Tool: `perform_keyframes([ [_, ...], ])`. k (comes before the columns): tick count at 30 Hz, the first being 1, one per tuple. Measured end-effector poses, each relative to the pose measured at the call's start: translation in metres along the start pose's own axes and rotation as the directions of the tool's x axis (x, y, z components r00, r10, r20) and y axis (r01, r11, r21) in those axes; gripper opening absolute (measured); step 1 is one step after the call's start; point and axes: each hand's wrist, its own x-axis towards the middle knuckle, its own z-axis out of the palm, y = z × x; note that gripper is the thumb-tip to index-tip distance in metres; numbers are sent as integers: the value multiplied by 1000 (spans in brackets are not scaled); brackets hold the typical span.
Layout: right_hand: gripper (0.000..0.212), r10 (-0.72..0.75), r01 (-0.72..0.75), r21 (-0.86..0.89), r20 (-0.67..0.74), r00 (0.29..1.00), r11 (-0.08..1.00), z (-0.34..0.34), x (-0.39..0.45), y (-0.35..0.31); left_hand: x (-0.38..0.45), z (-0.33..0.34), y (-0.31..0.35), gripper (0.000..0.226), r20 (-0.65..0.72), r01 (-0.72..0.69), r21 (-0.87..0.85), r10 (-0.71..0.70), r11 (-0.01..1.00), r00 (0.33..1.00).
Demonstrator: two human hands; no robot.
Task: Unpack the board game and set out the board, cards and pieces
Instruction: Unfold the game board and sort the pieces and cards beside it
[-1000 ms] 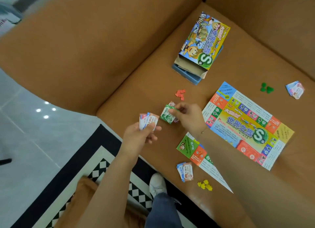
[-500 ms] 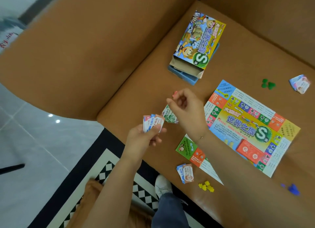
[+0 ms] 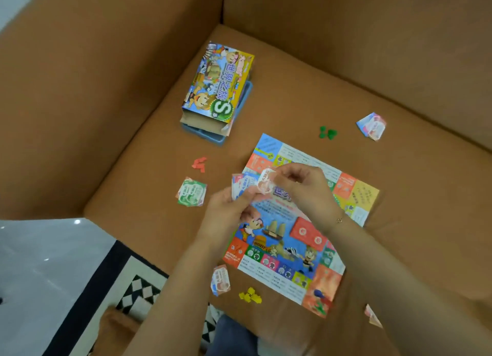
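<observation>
**Fingers on the cards, above the board**

Fingers of the right hand (image 3: 298,185) are curled and pinch a single card (image 3: 266,185) by its edge. Just beside it, the left hand (image 3: 229,212) grips a small stack of cards (image 3: 239,185) between thumb and curled fingers; the single card touches or overlaps this stack, though blur hides which. Both hands hover over the near-left part of the game board (image 3: 290,238), which lies flat and unfolded on the tan sofa seat (image 3: 399,249).

Left of the hands a green card pile (image 3: 191,192) rests on the seat, with red pieces (image 3: 199,164) just beyond it. Farther back sits the game box (image 3: 218,86), stacked on a blue tray (image 3: 213,137). Green pieces (image 3: 328,133) and another card pile (image 3: 372,126) lie beyond the board's far edge. Near the front edge are a third card pile (image 3: 220,279) and yellow pieces (image 3: 250,295), close together. A blue piece (image 3: 318,293) rests on the board's near corner.
</observation>
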Motion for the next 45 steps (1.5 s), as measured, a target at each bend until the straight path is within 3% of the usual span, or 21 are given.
perform_keyframes([
  [3, 12, 63, -60, 53, -66, 996, 997, -59, 9, -3, 6, 44, 7, 15, 3, -3, -33, 3, 999, 1000],
  [8, 8, 124, -136, 102, 117, 985, 985, -124, 16, -6, 18, 109, 17, 8, 42, -19, 37, 18, 999, 999],
  [17, 6, 165, -178, 136, 107, 981, 975, -175, 26, 18, 41, 178, 15, 6, 29, 3, 124, -6, 992, 1000],
  [21, 3, 138, -125, 101, -133, 981, 987, -195, 51, 29, 48, 190, 12, 13, 14, 16, 135, -18, 991, 1000],
  [25, 9, 16, -62, -115, -359, 933, 991, -215, 96, 39, 57, 192, 15, 20, -7, 67, 113, -67, 991, 998],
  [31, 9, -106, -106, -471, -400, 910, 876, -218, 125, 60, 60, 194, 25, 27, 74, 242, -67, -237, 968, 969],
  [34, 14, -93, -134, -478, -423, 901, 868, -214, 129, 57, 54, 190, 23, 34, 110, 260, -82, -251, 962, 962],
  [37, 23, -104, -135, -467, -451, 886, 874, -217, 122, 50, 45, 184, 17, 32, 103, 153, -22, -150, 988, 983],
  [40, 15, -125, -36, -305, -494, 861, 952, -214, 87, 40, 32, 182, 14, 26, 104, 67, 42, -71, 997, 992],
  [42, 10, -78, 38, -108, -391, 917, 993, -209, 49, 33, 23, 183, 11, 22, 102, 51, 45, -55, 998, 993],
  [45, 13, -14, 16, 32, -58, 998, 999, -201, -17, 29, 7, 191, 3, 19, 105, 54, 52, -59, 997, 993],
])
